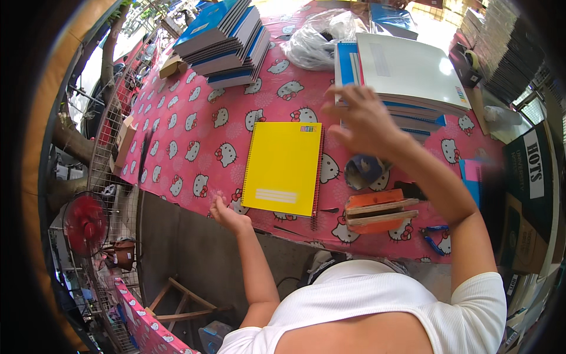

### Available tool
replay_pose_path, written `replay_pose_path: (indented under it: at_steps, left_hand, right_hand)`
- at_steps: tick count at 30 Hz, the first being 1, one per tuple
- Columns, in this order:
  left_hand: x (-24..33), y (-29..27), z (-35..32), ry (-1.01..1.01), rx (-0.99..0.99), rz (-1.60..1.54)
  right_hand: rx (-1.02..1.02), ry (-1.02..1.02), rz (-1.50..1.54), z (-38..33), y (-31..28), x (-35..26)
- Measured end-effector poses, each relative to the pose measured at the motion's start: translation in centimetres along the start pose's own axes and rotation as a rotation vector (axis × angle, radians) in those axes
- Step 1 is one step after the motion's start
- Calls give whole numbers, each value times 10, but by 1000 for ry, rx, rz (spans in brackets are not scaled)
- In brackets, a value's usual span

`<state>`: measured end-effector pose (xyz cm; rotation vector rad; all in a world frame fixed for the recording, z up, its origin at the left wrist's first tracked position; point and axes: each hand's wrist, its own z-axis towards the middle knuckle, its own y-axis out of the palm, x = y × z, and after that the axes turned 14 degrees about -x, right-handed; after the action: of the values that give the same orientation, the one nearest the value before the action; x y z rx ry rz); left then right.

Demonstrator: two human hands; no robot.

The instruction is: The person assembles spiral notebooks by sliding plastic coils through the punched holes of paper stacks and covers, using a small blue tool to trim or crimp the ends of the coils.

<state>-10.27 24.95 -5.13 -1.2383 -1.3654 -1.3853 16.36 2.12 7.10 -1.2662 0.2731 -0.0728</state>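
A yellow spiral notebook (283,168) lies flat near the table's front edge, its coil along the left side. My left hand (229,213) is just off its lower left corner, palm turned up, fingers loosely bent and holding nothing. Over the near left corner of a stack of notebooks, my right hand (362,118) hovers with fingers apart and slightly blurred. I cannot tell whether it touches the stack. A white-covered notebook (407,65) tops that stack, with blue-covered ones (413,115) beneath it.
Below my right forearm sit a tape roll (362,171) and an orange wooden block-like object (380,211). Blue-handled pliers (433,241) lie near the front edge. Another notebook stack (224,44) stands far left, beside clear plastic wrap (318,41). Boxes (530,177) crowd the right; a red fan (86,224) stands left.
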Motion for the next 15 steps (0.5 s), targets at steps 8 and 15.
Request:
replay_pose_path:
  at_steps: [8, 15]
  left_hand:
    - [47, 120, -126, -506, -1074, -450]
    - [52, 211, -146, -667, -1120, -469]
  right_hand:
    - [-44, 22, -67, -34, -38, 57]
    - [423, 122, -142, -40, -54, 56]
